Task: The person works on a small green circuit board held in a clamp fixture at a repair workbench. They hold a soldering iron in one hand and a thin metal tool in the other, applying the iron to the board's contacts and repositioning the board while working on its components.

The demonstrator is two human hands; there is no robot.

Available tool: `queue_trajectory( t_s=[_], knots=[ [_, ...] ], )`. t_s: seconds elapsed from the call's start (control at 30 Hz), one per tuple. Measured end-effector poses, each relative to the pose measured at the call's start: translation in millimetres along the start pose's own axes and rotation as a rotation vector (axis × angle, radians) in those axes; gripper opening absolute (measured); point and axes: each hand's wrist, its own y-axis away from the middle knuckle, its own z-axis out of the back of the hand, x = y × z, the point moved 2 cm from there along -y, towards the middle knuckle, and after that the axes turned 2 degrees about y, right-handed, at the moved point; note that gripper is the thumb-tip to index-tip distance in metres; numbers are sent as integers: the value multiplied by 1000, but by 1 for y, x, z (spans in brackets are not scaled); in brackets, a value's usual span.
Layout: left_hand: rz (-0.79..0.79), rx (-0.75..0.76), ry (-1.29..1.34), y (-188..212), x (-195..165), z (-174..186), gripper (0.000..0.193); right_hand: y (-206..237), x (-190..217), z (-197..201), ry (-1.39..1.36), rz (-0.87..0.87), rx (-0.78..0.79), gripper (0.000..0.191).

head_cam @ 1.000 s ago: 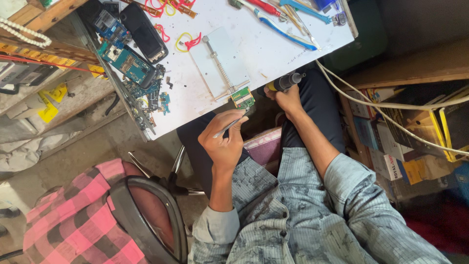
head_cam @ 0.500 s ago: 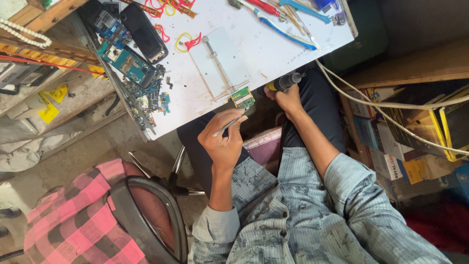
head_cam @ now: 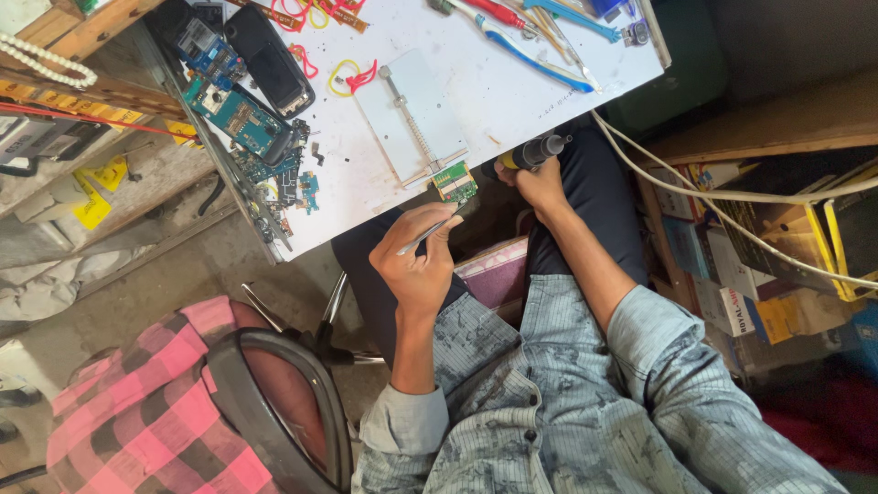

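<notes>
My left hand point(head_cam: 416, 265) grips slim metal tweezers point(head_cam: 428, 234), their tip pointing at a small green circuit board point(head_cam: 455, 181). This board sits at the near edge of the white table point(head_cam: 549, 101), at the end of a grey metal holder plate point(head_cam: 412, 128). My right hand point(head_cam: 540, 178) holds a black and yellow tool handle point(head_cam: 533, 152) just right of the board, with its tip hidden behind my fingers.
Blue circuit boards point(head_cam: 240, 114), a black phone shell point(head_cam: 270, 59) and small parts lie at the table's left. Toothbrushes and screwdrivers point(head_cam: 540, 41) lie at its far side. White cables point(head_cam: 732, 192) run to the right over cardboard boxes point(head_cam: 732, 274). A stool with pink checked cloth point(head_cam: 183, 402) stands lower left.
</notes>
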Motion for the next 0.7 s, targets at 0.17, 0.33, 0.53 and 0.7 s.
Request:
queue_trajectory(
  t_s=[0.17,0.33,0.53,0.7],
  knots=[
    [3,0,4,0,0,-1,16,0,1,0,9,-20,-15,9],
    [3,2,13,0,1,0,16,-1,1,-1,24,-15,-18,10],
    [-8,6,2,-1,-1,1,16,-1,0,0,29,-11,-10,9],
    [-13,4,-14,-1,-2,1,16,-1,-1,0,12,-9,-16,10]
  ],
)
